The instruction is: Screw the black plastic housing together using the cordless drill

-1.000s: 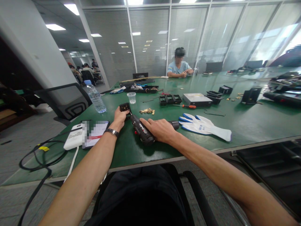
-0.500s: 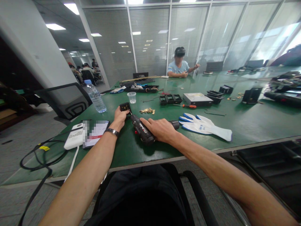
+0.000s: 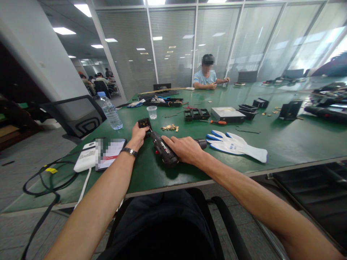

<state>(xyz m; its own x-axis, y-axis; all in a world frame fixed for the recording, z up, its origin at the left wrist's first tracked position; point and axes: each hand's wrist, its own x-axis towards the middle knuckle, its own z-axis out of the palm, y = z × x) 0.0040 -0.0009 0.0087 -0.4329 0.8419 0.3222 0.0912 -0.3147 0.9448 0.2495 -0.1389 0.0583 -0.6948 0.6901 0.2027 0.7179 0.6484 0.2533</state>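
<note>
Fingers closed: right hand on drill, left hand on black part.

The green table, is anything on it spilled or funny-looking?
Maybe the little gold-coloured pieces. They lie in a loose, scattered heap right on the green table, near the clear cup, so they look a bit spilled. They could have been put there, though. I see no clear damage.

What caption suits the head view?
Right hand holds a power driver to a black part gripped by the left hand.
</note>
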